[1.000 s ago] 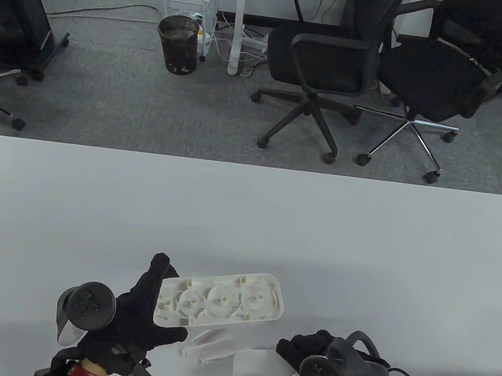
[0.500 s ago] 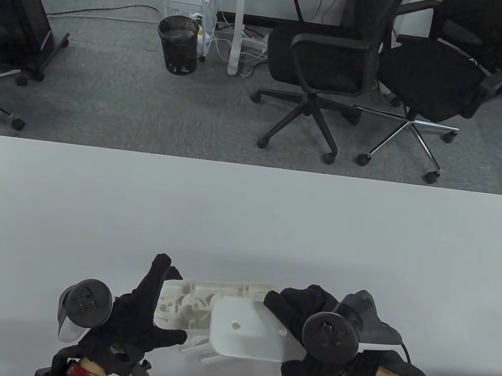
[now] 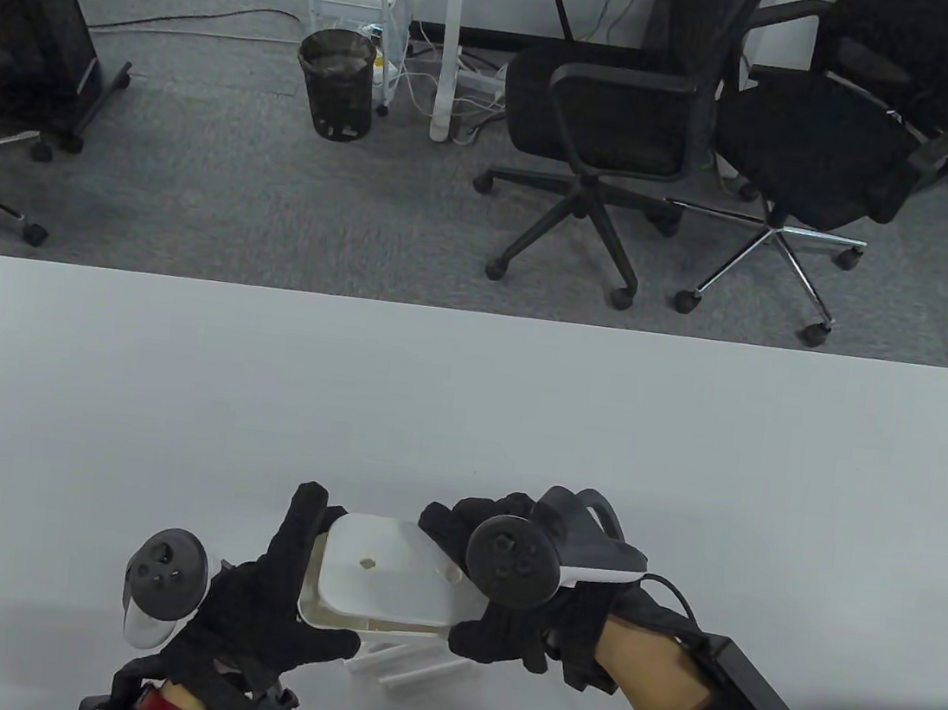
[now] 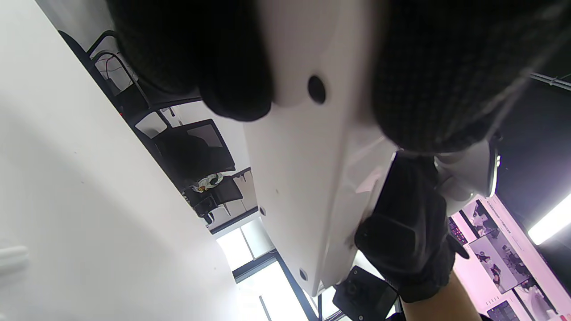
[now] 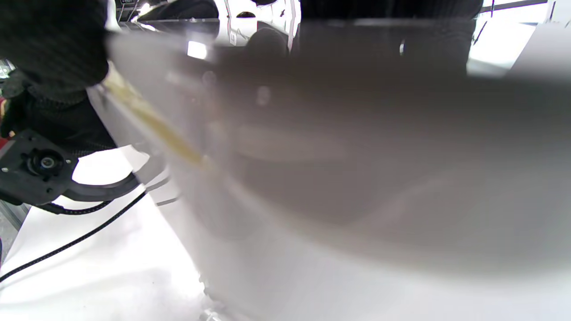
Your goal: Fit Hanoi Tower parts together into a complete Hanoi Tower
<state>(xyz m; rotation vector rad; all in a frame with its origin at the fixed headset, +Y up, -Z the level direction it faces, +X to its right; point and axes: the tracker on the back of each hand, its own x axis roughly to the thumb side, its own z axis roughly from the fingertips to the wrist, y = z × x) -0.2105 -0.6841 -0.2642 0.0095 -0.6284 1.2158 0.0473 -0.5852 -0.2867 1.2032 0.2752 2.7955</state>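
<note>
Near the tabletop's [image 3: 467, 406] front edge, the left hand [image 3: 258, 606] and right hand [image 3: 527, 615] gripped opposite ends of the white base [image 3: 384, 574], cover side up, pegs [image 3: 406, 669] beneath.

The right hand [image 3: 525, 593], earlier low at the table's near edge, now presses the white cover plate [image 3: 388, 575] onto the ribbed base [image 3: 335, 614].

Both hands wear black knit gloves: the left hand [image 3: 257, 614] carries a round black tracker with a white underside and a red wristband. The right hand [image 3: 527, 615] bears a dark grey and white tracker; its bare forearm has a black strap, box and cable.
</note>
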